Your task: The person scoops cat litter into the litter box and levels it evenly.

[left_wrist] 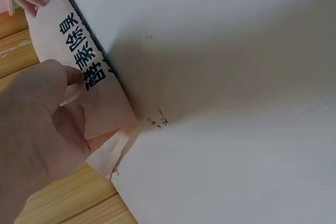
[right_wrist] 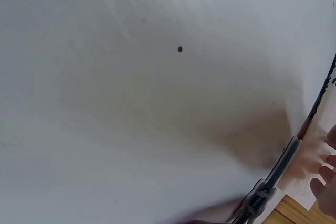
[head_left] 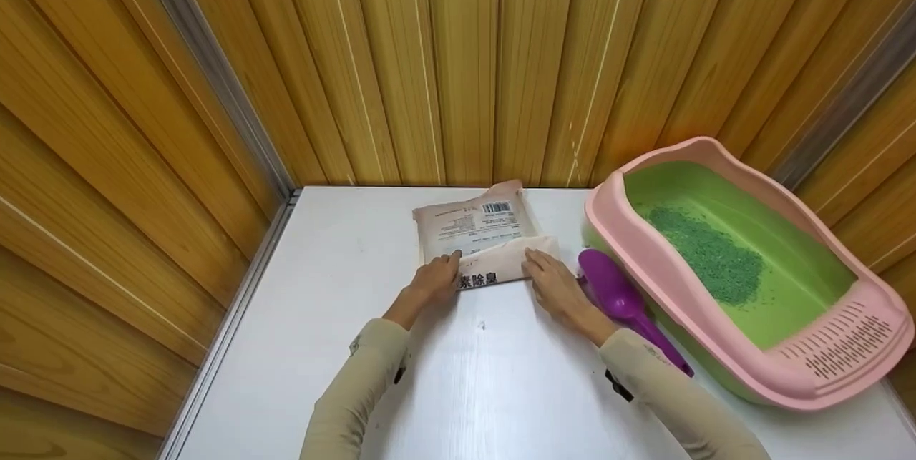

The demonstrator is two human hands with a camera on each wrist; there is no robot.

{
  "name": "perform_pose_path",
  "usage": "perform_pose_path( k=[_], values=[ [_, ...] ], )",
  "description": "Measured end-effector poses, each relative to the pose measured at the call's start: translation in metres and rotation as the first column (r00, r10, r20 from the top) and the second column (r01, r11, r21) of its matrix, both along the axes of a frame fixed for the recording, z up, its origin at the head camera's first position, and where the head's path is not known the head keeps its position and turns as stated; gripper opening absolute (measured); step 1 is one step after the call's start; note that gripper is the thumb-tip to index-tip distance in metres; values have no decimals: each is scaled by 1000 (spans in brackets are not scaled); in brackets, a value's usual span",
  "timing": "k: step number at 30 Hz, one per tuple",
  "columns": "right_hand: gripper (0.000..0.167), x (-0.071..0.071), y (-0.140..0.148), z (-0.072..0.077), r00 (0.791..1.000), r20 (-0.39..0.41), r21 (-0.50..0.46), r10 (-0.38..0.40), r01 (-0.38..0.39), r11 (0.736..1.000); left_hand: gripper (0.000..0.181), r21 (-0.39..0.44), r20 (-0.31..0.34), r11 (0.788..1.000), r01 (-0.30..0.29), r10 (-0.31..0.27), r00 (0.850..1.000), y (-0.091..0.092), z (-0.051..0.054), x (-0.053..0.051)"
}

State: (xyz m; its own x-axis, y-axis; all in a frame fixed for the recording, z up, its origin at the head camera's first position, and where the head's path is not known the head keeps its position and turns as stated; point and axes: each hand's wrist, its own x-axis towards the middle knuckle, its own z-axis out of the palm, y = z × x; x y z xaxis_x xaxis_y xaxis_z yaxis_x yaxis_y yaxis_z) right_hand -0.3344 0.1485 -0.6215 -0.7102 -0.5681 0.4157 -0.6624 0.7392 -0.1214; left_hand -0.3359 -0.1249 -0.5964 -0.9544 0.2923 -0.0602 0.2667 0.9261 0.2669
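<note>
A pale pink cat litter bag (head_left: 472, 224) lies flat near the table's back edge in the head view, its near end folded over so that dark printed characters show on the flap (head_left: 501, 263). My left hand (head_left: 433, 280) grips the left end of that fold; in the left wrist view its thumb is on the printed face and its fingers are partly hidden by the paper. At the right end, my right hand (head_left: 558, 288) holds the fold with fingers on top, its thumb hidden from the head view. Only fingertips of it appear at the right wrist view's edge.
Right of my right hand lies a purple litter scoop (head_left: 615, 288), handle toward me. Beside it stands a green litter box with a pink rim (head_left: 687, 288), holding green litter (head_left: 708, 252). Wood-grained panels (head_left: 465, 59) rise behind the white table (head_left: 343, 260).
</note>
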Motion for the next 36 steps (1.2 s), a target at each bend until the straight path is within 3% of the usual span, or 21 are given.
perform_pose_path(
  k=[2, 5, 8, 10, 14, 18, 22, 24, 26, 30, 33, 36],
  values=[
    [36, -1, -2, 1, 999, 37, 19, 1, -2, 1000, 50, -5, 15, 1000, -26, 26, 1000, 1, -3, -1],
    [38, -3, -5, 2, 996, 85, 33, -7, 4, 999, 55, -18, -17, 998, -54, 54, 998, 2, -7, -3],
    [37, -6, -9, 1, 989, 143, 38, -25, 20, 999, 54, -88, -128, 995, -54, 43, 991, 4, -15, -5],
    [37, -8, -12, -1, 984, 176, 39, -37, 30, 999, 49, -164, -234, 985, -44, 5, 972, 4, -22, -6],
    [35, -11, -17, -1, 976, 198, 48, -87, 79, 996, 38, -313, -409, 949, -42, -95, 907, 5, -32, -8],
    [35, -15, -22, 2, 975, 167, 15, -148, 148, 989, 34, -357, -454, 934, -27, -148, 879, 5, -29, -9],
    [37, -21, -22, 6, 950, 229, -14, -214, 223, 975, 24, -344, -481, 939, 19, -194, 855, 5, -19, -7],
    [38, -24, -19, 9, 930, 281, 6, -237, 245, 969, 23, -320, -466, 946, 49, -203, 861, 5, -14, -6],
    [37, -27, -17, 13, 914, 323, 28, -245, 249, 968, 22, -274, -427, 959, 68, -184, 885, 5, -11, -5],
    [37, -30, -15, 15, 890, 386, 50, -242, 241, 969, 23, -204, -353, 978, 48, -119, 928, 6, -10, -5],
    [37, -30, -14, 10, 894, 384, 49, -232, 231, 972, 20, -177, -337, 984, 32, -91, 937, 6, -11, -8],
    [38, -30, -13, 4, 912, 353, 38, -212, 212, 977, 18, -169, -348, 985, 23, -82, 934, 4, -12, -11]
  ],
)
